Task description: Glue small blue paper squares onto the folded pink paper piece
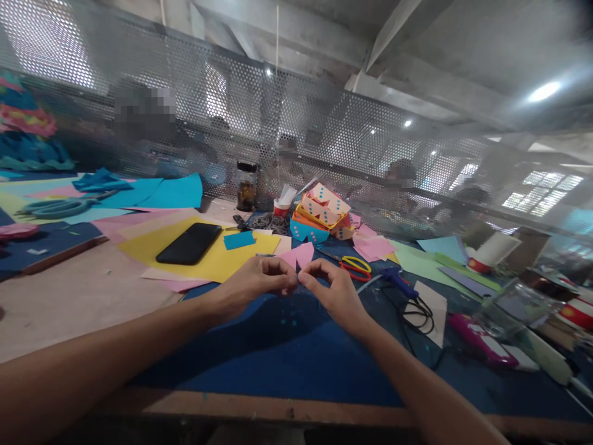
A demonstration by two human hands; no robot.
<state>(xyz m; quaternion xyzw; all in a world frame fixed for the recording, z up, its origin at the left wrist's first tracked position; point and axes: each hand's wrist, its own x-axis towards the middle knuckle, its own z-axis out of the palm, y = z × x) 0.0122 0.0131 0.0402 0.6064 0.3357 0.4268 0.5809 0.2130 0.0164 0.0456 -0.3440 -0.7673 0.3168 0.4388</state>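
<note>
My left hand and my right hand meet in the middle above the blue table surface. Both have thumb and forefinger pinched together, the fingertips almost touching. Whatever lies in the pinches is too small or hidden to make out. Just behind the fingertips shows a piece of pink paper; I cannot tell whether it touches them. Several blue specks lie beneath my hands. Left of them, a black phone and a small blue paper rectangle rest on yellow paper.
Scissors with yellow and red handles and a blue glue gun with a black cord lie to the right. Behind stand stacked dotted paper pieces and a dark-lidded jar. A perforated metal screen closes off the back.
</note>
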